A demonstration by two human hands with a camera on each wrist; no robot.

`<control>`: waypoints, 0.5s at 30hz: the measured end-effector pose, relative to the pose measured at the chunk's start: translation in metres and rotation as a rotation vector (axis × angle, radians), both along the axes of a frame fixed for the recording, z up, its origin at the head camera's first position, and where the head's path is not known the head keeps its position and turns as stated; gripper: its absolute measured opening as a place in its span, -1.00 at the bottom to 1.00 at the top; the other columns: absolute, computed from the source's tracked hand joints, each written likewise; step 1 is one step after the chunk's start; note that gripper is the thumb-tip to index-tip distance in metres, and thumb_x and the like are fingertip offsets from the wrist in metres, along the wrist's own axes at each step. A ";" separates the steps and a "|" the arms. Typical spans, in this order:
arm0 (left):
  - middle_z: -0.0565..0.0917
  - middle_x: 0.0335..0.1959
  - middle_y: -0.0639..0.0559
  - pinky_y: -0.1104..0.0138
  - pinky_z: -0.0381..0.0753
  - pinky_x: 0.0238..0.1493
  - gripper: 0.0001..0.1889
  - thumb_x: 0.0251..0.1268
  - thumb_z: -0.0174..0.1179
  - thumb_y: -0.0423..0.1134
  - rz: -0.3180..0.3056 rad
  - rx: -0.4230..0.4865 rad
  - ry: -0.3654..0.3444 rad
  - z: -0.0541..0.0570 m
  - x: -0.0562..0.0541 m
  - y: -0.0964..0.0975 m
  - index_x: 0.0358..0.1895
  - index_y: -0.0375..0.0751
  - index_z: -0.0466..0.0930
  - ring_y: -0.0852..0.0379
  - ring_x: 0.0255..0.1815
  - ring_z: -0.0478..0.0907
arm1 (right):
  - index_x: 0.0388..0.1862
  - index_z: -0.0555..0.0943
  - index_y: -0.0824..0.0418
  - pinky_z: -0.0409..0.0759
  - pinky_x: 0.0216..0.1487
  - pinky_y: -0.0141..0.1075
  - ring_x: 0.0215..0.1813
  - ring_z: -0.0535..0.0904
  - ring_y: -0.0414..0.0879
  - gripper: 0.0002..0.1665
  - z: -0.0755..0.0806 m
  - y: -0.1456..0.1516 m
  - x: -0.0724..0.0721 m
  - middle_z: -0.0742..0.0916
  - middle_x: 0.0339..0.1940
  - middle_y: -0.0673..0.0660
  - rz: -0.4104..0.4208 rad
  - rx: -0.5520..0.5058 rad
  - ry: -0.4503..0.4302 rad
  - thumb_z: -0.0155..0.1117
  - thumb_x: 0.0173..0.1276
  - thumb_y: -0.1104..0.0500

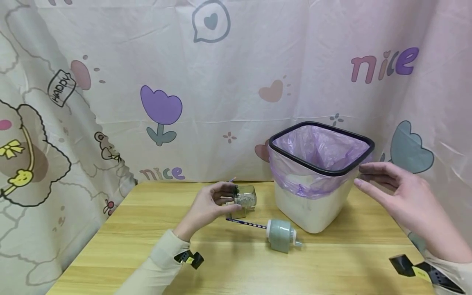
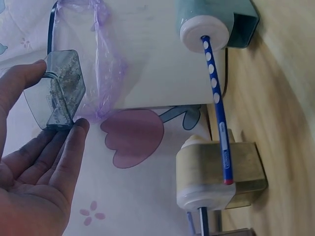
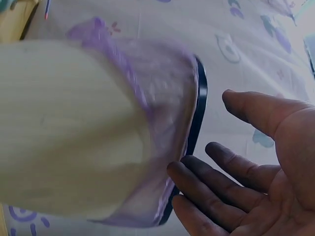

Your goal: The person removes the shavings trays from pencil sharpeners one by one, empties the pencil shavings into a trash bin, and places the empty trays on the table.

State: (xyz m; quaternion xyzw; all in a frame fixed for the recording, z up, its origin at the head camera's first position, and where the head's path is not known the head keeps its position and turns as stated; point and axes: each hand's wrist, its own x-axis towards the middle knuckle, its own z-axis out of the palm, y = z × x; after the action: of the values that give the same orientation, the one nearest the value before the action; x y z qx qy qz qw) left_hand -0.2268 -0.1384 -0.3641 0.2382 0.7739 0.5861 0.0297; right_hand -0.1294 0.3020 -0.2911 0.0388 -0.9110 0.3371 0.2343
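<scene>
My left hand [image 1: 208, 207] holds a clear plastic shavings box [image 2: 66, 88] between thumb and fingers, above the table. Pale grey shavings show through its walls. A green pencil sharpener [image 1: 280, 236] lies nearby, with a blue pencil [image 2: 216, 98] with white dots stuck in its front. Partly covered by my left hand and the box in the head view is a yellowish sharpener [image 2: 211, 167], with a dark pencil in its white front. My right hand [image 1: 402, 196], fingers loosely bent and holding nothing, is beside the right rim of a white trash bin [image 1: 309, 213].
A purple plastic bag [image 1: 313, 190] lines the bin, folded over under its black rim [image 1: 321, 170]. The bin stands at the back right of the wooden table [image 1: 147, 241]. A printed curtain [image 1: 228, 82] hangs right behind the table.
</scene>
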 end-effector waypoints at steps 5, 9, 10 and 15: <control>0.70 0.30 -0.29 0.19 0.78 0.29 -0.34 0.18 0.58 -0.36 0.015 -0.015 0.005 0.008 -0.006 0.000 0.37 -0.37 0.58 -0.14 0.23 0.76 | 0.35 0.64 0.12 0.35 -0.22 -0.82 -0.11 0.31 -0.95 -0.35 0.007 0.014 -0.009 0.75 0.32 0.35 -0.052 0.049 -0.033 0.49 0.45 -0.20; 0.69 0.32 -0.28 0.19 0.76 0.32 -0.33 0.22 0.57 -0.33 0.024 -0.035 0.016 0.016 -0.011 0.000 0.40 -0.33 0.57 -0.15 0.27 0.74 | 0.40 0.60 0.18 0.57 -0.04 -0.36 0.12 0.78 -0.20 -0.28 0.013 0.022 -0.018 0.67 0.35 0.51 -0.090 0.129 -0.052 0.43 0.48 -0.24; 0.68 0.33 -0.29 0.19 0.76 0.32 -0.34 0.22 0.57 -0.32 0.026 -0.036 0.017 0.019 -0.012 0.000 0.40 -0.33 0.57 -0.15 0.28 0.74 | 0.41 0.59 0.20 0.62 0.02 -0.17 0.20 0.77 0.08 -0.26 0.014 0.023 -0.020 0.65 0.36 0.54 -0.097 0.150 -0.052 0.41 0.49 -0.24; 0.70 0.32 -0.26 0.25 0.78 0.28 -0.35 0.22 0.58 -0.32 0.039 -0.034 0.042 0.031 -0.018 0.003 0.39 -0.31 0.58 -0.15 0.26 0.74 | 0.48 0.50 0.31 0.48 0.09 0.38 0.25 0.53 0.55 -0.19 0.016 0.032 -0.033 0.58 0.34 0.59 -0.103 0.232 -0.063 0.30 0.55 -0.25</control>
State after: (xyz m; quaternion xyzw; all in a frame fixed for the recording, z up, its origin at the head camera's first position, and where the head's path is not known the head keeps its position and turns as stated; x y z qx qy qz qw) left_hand -0.2451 -0.1350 -0.3332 0.2347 0.7888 0.5680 0.0059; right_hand -0.1623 0.3340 -0.2751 0.0082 -0.9516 0.2179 0.2168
